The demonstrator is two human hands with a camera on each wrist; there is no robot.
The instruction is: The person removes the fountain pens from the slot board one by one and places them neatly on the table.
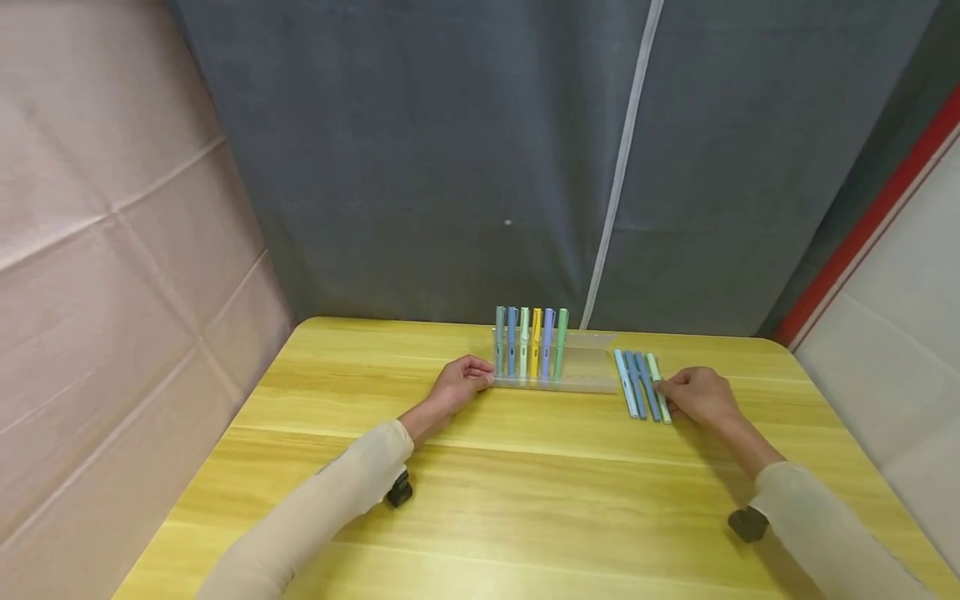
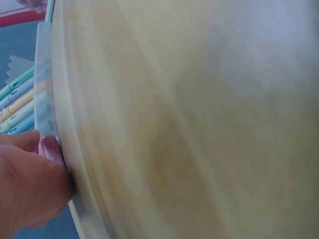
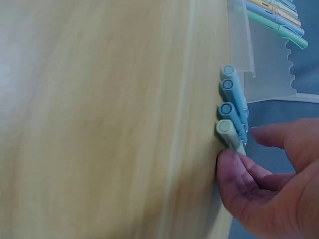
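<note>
Right hand [image 1: 699, 396] rests on the yellow wooden surface [image 1: 525, 492] at the right end of a row of four pens, its fingertips [image 3: 230, 162] touching the pale green pen [image 1: 658, 386], the rightmost of the four. The fingers are loosely curled beside the barrel with the thumb lifted apart, so nothing is gripped yet. The three blue pens [image 1: 637, 384] lie side by side just left of the green one, touching or nearly touching each other, all pointing away from the person.

Left hand [image 1: 463, 382] sits at the left end of the clear pen rack [image 1: 585, 367], fingers [image 2: 50, 149] curled against its base, steadying it. Six capped pens [image 1: 531, 343] stand upright in the rack's left half; the right half of the rack shows no pens.

The green pen looks light, stiff and smooth, with a round plastic barrel likely to roll or slip sideways under a push. Because it lies tight against its blue neighbour, a pinch from above near the middle of the barrel, thumb on one side and fingertip on the other, seems the surest hold; lifting by the near end first would open room for the fingers. The rack appears light as well and could slide without the hand on it.
</note>
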